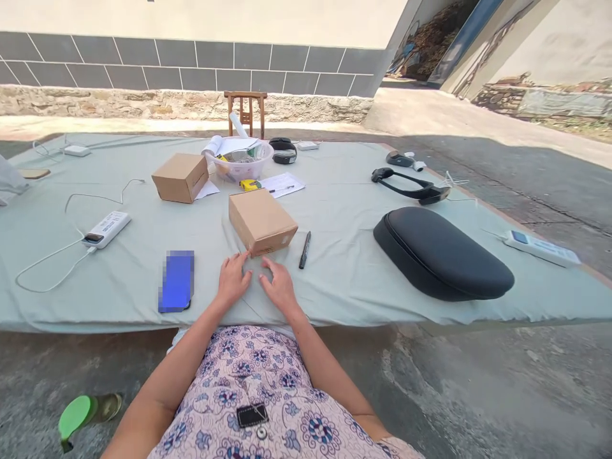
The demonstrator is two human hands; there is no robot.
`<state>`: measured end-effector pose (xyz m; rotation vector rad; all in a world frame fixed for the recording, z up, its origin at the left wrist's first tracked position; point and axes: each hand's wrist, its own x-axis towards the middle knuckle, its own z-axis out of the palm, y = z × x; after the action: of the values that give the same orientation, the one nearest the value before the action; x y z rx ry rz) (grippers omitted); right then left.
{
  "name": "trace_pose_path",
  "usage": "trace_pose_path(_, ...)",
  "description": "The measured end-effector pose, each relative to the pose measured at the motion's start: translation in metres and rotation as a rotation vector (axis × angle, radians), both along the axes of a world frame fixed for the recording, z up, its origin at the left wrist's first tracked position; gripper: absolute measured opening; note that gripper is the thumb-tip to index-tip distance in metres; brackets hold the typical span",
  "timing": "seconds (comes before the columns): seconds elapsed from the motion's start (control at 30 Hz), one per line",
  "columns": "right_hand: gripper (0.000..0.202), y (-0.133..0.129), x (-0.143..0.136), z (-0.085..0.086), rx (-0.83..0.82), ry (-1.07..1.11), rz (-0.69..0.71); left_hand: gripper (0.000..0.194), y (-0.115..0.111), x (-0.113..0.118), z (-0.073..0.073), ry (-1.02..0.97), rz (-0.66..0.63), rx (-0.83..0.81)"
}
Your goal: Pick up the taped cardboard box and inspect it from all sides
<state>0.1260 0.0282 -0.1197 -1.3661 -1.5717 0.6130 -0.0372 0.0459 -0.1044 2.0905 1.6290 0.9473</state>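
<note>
A closed brown cardboard box (262, 218) lies on the cloth-covered table, straight in front of me. My left hand (234, 278) rests on the cloth at the box's near left corner, its fingers spread and fingertips close to the cardboard. Just right of it, my right hand (278, 284) lies with thumb and fingers apart, near the box's front face. Neither hand holds anything. A black marker pen (305, 250) lies right of the box, beyond my right hand. To the left of my left hand is a phone (176, 280) with a blurred blue screen.
Behind stand a second cardboard box (180, 177), a bowl of items (243, 168) and a yellow tape measure (250, 185). At right are a black case (442, 254), a black headset (410, 185) and a power bank (542, 248). Another power bank (108, 229) with a cable lies left.
</note>
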Motion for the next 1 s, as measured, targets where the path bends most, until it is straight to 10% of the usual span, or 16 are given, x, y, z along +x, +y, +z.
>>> trace_pose_path(0.2,0.043,0.011,0.028,0.021,0.087,0.214,-0.348,0.038,-0.005,-0.010,-0.011,-0.002,0.007,0.072)
trace_pose_path(0.43,0.066,0.057,0.054,0.055,0.049,0.238,-0.338,0.027,-0.003,-0.012,-0.013,0.071,-0.045,0.114)
trace_pose_path(0.8,0.032,0.004,0.101,-0.006,-0.027,-0.436,-0.274,0.026,-0.014,-0.001,-0.014,0.260,-0.057,0.167)
trace_pose_path(1.0,0.034,0.043,0.134,0.006,-0.115,-0.458,-0.358,0.033,-0.023,0.001,-0.013,0.401,-0.084,0.175)
